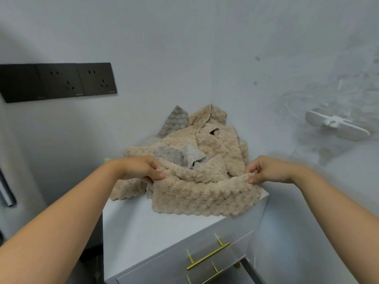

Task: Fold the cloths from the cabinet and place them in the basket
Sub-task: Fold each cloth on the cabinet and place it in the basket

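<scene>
Cloth: beige; we hold it up by two corners, its lower part lying on the near right of the white cabinet top.
Left hand: pinches the left corner.
Right hand: pinches the right corner.
Pile: beige and grey cloths heaped just behind, against the far wall.

Head camera looks down (closely) at cabinet.
</scene>
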Motion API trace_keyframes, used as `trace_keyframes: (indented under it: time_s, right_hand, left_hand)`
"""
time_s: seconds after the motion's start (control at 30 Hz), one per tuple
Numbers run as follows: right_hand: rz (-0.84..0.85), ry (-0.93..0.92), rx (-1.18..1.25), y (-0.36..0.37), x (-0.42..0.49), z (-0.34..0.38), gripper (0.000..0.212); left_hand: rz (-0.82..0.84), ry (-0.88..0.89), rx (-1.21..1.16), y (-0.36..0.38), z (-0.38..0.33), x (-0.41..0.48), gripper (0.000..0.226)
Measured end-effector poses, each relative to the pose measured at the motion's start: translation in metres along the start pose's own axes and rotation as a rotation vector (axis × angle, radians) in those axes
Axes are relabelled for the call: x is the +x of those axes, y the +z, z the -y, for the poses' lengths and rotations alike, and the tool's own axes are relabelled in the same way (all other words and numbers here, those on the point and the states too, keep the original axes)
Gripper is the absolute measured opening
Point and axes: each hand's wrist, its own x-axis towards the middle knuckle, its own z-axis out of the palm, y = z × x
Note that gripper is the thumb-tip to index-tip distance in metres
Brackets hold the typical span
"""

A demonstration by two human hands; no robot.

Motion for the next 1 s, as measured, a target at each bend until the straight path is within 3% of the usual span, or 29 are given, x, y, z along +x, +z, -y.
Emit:
trace_keyframes:
  time_s: [0.1,0.17,0.23,0.3,0.43,0.5,0.57,0.63,0.73,0.8,0.87,0.93,1.0]
  right_hand:
    - [0.113,0.041,-0.115,0.001,0.004,0.005,0.015]
    - [0.082,0.050,-0.136,0.006,0.010,0.007,0.014]
    - [-0.208,0.016,-0.106,0.009,0.021,0.012,0.010]
    - [-0.545,0.003,0.031,0.004,0.033,0.018,0.009]
    - [-0.989,-0.011,0.154,-0.030,0.058,0.054,0.022]
    - [-1.083,-0.019,0.079,-0.047,0.066,0.071,0.019]
    - [-1.039,-0.002,-0.050,-0.056,0.071,0.083,0.021]
    - [-1.080,-0.035,-0.116,-0.062,0.069,0.091,0.020]
    - [-1.166,-0.133,0.031,-0.074,0.057,0.112,0.024]
    - [-1.060,-0.137,0.168,-0.080,0.044,0.125,0.026]
    - [-0.738,-0.128,0.332,-0.081,0.026,0.139,0.019]
    - [-0.379,-0.138,0.453,-0.082,0.003,0.153,0.020]
    - [-0.179,-0.194,0.527,-0.087,-0.015,0.163,0.016]
  left_hand:
    - [0.038,0.009,-0.019,0.003,0.006,-0.005,0.032]
    - [-0.078,0.056,-0.054,0.002,0.015,-0.005,0.028]
    - [-0.300,0.088,-0.179,0.000,0.018,0.000,0.022]
    - [-0.454,0.109,-0.388,-0.006,0.011,0.008,0.033]
    - [-0.693,0.199,-0.578,-0.028,-0.039,0.028,0.022]
    - [-0.860,0.210,-0.501,-0.037,-0.058,0.038,0.027]
    - [-0.936,0.194,-0.391,-0.047,-0.069,0.043,0.033]
    - [-0.925,0.174,-0.421,-0.050,-0.075,0.042,0.033]
    - [-0.840,0.241,-0.549,-0.053,-0.088,0.029,0.023]
    - [-0.743,0.296,-0.622,-0.055,-0.094,0.018,0.021]
    - [-0.609,0.314,-0.695,-0.057,-0.100,0.005,0.032]
    - [-0.488,0.347,-0.706,-0.054,-0.110,-0.013,0.026]
    - [-0.414,0.374,-0.686,-0.051,-0.120,-0.025,0.025]
